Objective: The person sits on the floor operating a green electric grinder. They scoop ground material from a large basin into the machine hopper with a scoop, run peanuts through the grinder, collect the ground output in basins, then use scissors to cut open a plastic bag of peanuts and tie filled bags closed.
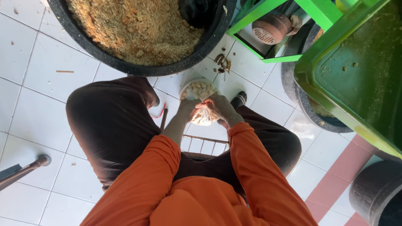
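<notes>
The person sits with knees apart, and both hands meet low between them, above the white tiled floor (37,121). The left hand (187,108) and the right hand (220,107) are both closed on a clear plastic bag (204,117) with pale pieces inside; the fingers pinch its upper part from 2 sides. Just behind the hands, on the floor, stands a small white bowl (198,88) holding the same pale pieces. Further away is a big black tub (138,69) full of brown crumbly material. At the right is a green metal machine (356,75).
</notes>
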Motion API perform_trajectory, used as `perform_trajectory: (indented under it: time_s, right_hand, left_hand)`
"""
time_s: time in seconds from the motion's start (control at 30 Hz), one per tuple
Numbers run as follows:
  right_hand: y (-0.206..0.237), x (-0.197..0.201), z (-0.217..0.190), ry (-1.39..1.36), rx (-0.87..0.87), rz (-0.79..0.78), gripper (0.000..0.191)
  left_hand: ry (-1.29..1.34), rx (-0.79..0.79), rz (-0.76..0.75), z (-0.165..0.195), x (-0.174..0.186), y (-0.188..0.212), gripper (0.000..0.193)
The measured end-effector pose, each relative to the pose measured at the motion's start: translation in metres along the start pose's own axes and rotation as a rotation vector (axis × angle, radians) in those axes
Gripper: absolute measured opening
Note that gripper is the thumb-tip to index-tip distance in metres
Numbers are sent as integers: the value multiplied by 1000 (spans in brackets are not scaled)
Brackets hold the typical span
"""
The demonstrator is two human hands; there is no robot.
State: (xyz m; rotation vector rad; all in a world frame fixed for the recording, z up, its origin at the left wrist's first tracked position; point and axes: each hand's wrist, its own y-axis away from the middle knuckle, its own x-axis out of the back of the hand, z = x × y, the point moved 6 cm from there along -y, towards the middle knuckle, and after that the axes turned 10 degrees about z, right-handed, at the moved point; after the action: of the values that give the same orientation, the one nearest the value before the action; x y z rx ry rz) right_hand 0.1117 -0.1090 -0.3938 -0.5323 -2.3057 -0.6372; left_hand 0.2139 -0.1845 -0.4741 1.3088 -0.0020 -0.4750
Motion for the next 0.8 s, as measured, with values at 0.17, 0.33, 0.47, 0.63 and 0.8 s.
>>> perform_trajectory:
  time_s: [0.17,0.33,0.47,0.63,0.8]
  right_hand:
    - [-4,-16,-11,189,194,-61,16]
    - [-24,-22,-9,223,167,43,37]
    - [-23,-32,0,306,-15,-82,21]
    - [-9,-24,-16,173,137,-36,10]
    - [-6,-25,-15,160,150,-6,8]
  left_hand:
    - [-433,-118,-58,10,3,7,24]
    - [-718,-363,-114,14,-7,13,26]
    - [-458,-299,-41,13,4,0,28]
    - [-386,-196,-63,12,12,-8,32]
    - [-339,-173,-51,12,10,0,28]
